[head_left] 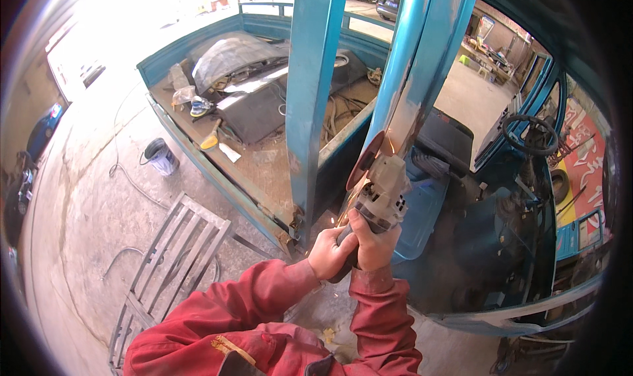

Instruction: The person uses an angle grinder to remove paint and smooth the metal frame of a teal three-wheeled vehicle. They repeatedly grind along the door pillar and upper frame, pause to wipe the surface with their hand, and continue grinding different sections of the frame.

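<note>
With both hands I hold an angle grinder [386, 178], tilted upward. My left hand [326, 254] is closed around the dark rear handle. Higher up, my right hand [374, 243] wraps the body, its thumb lying along the near side. The reddish-brown disc [362, 165] meets the lower part of a blue metal cab pillar [412, 72], where bare metal shows through the paint. Orange sparks fly above and below the disc. A second blue upright post [313, 99] stands to the left, apart from the grinder.
Left of the posts is a blue truck bed [257, 168] holding panels, a brush and cables. A slatted metal rack [175, 250] and a bucket [161, 157] stand on the concrete floor. The cab interior with a steering wheel [531, 135] and a blue plastic bin [422, 211] lie to the right.
</note>
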`<action>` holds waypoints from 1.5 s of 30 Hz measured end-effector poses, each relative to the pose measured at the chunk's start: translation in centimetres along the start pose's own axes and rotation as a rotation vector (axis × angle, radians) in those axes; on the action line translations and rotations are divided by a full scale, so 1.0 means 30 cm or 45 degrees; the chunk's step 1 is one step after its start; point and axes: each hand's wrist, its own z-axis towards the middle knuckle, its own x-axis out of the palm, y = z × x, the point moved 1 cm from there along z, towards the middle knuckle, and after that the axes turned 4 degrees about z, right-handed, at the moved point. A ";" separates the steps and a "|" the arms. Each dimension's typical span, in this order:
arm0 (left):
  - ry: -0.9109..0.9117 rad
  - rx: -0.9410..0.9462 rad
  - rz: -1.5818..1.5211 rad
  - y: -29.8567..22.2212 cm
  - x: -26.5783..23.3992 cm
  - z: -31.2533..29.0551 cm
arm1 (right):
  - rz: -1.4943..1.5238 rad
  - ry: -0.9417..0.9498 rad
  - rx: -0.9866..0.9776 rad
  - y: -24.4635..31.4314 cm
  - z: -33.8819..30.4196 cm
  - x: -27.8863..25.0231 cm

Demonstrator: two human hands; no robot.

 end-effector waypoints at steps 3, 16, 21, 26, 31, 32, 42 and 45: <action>-0.009 -0.039 0.004 -0.020 0.002 0.005 | -0.008 0.037 0.051 0.013 0.011 -0.003; -0.002 -0.024 0.024 -0.100 0.011 0.028 | 0.051 0.046 0.127 0.101 0.046 0.025; -0.005 -0.031 0.040 -0.124 0.013 0.028 | -0.021 0.039 0.019 0.127 0.053 0.036; -0.005 -0.030 0.014 -0.142 0.016 0.033 | -0.007 0.058 0.074 0.145 0.065 0.042; -0.013 0.013 0.025 -0.156 0.015 0.044 | -0.006 0.035 0.029 0.162 0.080 0.057; -0.021 0.031 0.032 -0.159 0.017 0.045 | -0.009 0.042 0.041 0.166 0.082 0.055; -0.036 0.042 0.022 -0.203 0.021 0.059 | 0.074 0.046 0.188 0.180 0.106 0.051; -0.048 0.043 -0.004 -0.219 0.025 0.067 | 0.066 0.052 0.159 0.192 0.117 0.054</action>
